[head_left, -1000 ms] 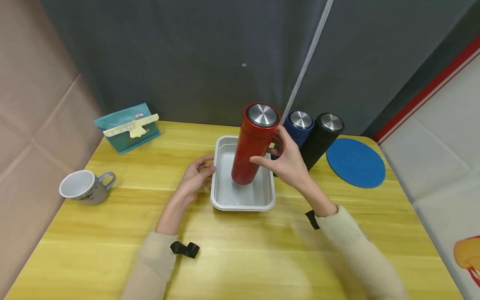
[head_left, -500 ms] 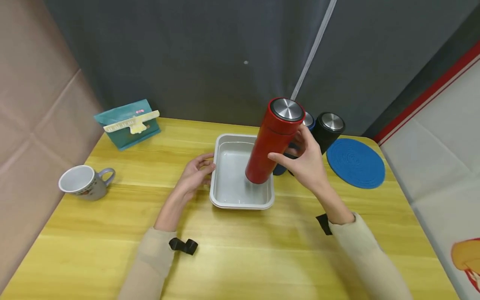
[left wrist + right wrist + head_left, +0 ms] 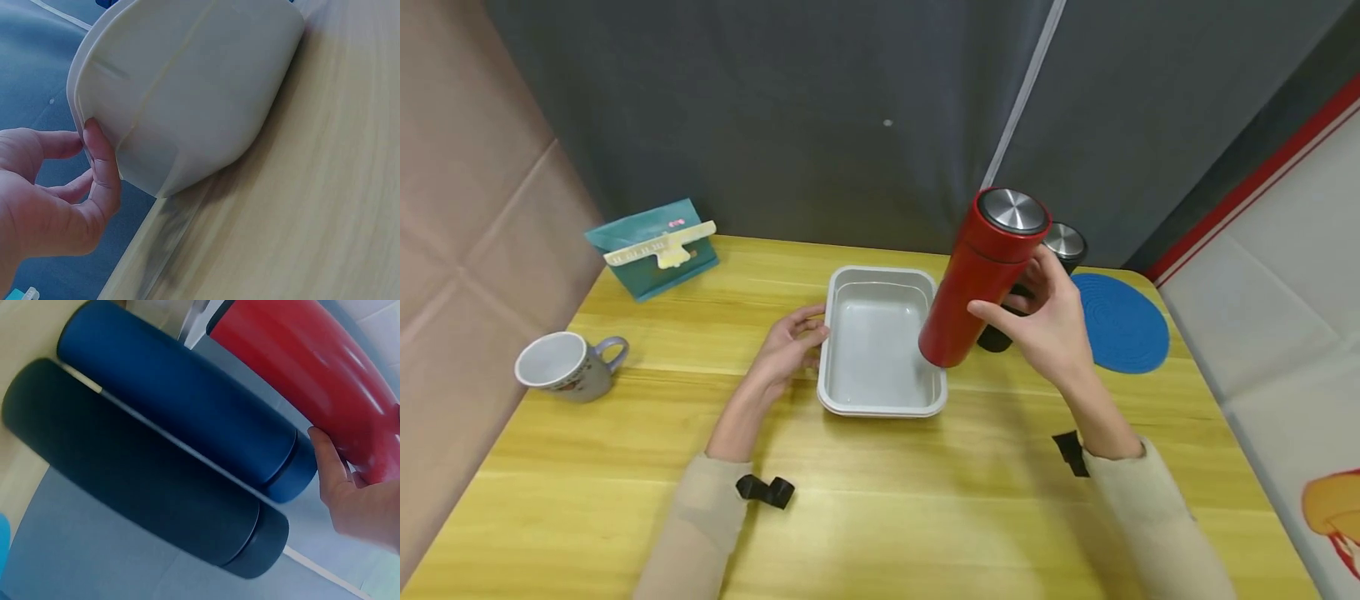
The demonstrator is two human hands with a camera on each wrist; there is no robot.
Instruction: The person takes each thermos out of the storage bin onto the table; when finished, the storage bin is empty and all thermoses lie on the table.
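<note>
My right hand grips a red thermos with a brushed steel lid. The thermos leans right, its base overlapping the right rim of a light grey rectangular tub. Fingertips of my left hand touch the outside of the tub's left rim, seen closer beside the tub wall in the left wrist view. A blue thermos and a black thermos stand side by side near the right hand. In the head view the blue one is hidden behind the red thermos and hand.
A round blue mat lies at the right of the wooden table. On the left are a patterned mug and a teal bag closed with a cream clip. A dark grey curtain hangs behind the table.
My right hand has carried the red thermos rightward, from above the middle of the tub to its right rim. My left hand stays at the tub's left side.
</note>
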